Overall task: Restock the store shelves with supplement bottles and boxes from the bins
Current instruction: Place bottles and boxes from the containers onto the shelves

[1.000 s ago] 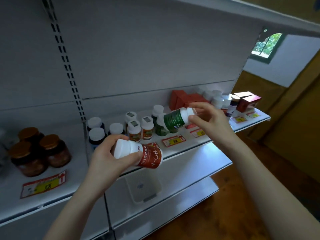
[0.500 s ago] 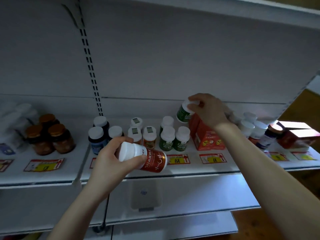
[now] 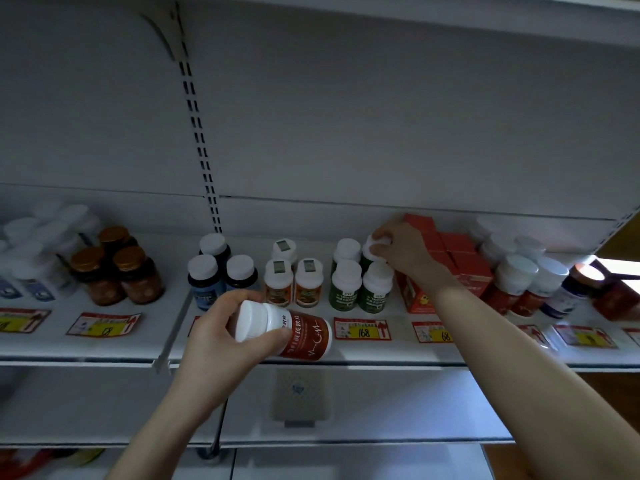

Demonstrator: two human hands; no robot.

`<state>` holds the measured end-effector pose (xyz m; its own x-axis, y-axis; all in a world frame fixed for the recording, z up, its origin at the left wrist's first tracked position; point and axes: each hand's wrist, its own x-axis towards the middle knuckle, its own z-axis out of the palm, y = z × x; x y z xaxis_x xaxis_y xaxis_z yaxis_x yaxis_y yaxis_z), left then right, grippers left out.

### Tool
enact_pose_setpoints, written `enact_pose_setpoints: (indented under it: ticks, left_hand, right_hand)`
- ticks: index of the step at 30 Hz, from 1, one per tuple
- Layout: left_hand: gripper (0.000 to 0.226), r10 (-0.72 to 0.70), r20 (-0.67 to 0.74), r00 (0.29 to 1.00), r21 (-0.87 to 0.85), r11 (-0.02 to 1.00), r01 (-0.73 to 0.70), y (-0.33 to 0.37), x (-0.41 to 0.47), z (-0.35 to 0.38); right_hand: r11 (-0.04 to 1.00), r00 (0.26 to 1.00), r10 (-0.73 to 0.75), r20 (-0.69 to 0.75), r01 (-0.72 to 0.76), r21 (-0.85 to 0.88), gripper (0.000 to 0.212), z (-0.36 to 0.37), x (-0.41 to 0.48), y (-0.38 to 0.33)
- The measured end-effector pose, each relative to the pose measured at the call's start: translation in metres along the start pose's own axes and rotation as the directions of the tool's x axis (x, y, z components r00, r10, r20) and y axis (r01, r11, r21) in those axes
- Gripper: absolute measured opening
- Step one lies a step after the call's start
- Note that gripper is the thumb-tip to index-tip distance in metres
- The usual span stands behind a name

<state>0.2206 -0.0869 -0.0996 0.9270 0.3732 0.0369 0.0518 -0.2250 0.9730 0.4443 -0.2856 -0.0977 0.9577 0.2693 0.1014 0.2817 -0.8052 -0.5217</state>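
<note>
Green bottle [image 3: 368, 262], the fourth of its kind, is in the back row of the shelf [image 3: 398, 353], behind the front pair. The right grip [image 3: 403, 252] pinches its white cap with curled fingers. It should be settled upright, square beside its neighbour, then released gently. The left grip [image 3: 218, 327] wraps a red bottle [image 3: 298, 332], held sideways before the shelf edge. Nearby stand three blue bottles [image 3: 204, 285], three orange bottles [image 3: 278, 285] and three brown jars [image 3: 136, 275].

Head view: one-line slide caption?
Right hand grips a green bottle by its cap at the back of the shelf; left hand holds a red-labelled bottle.
</note>
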Motion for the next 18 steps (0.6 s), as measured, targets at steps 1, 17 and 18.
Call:
enact_pose_setpoints:
  ticks: [1,17,18]
  left_hand:
    - [0.057,-0.008,-0.002,1.000,0.003,1.000,0.008,-0.001,0.000,-0.001]
    - [0.039,0.033,0.006,0.999,0.008,0.999,-0.033,0.000,0.005,0.011]
    - [0.039,0.030,0.005,1.000,-0.014,0.999,-0.030,0.000,0.007,0.011]
  right_hand:
    - [1.000,1.000,0.009,0.002,-0.009,-0.006,0.030,0.003,0.000,0.001]
    - [1.000,1.000,0.002,-0.007,-0.002,-0.008,0.035,0.010,-0.014,0.003]
    - [0.999,0.998,-0.022,-0.061,0.024,0.026,0.035,0.007,-0.019,0.001]
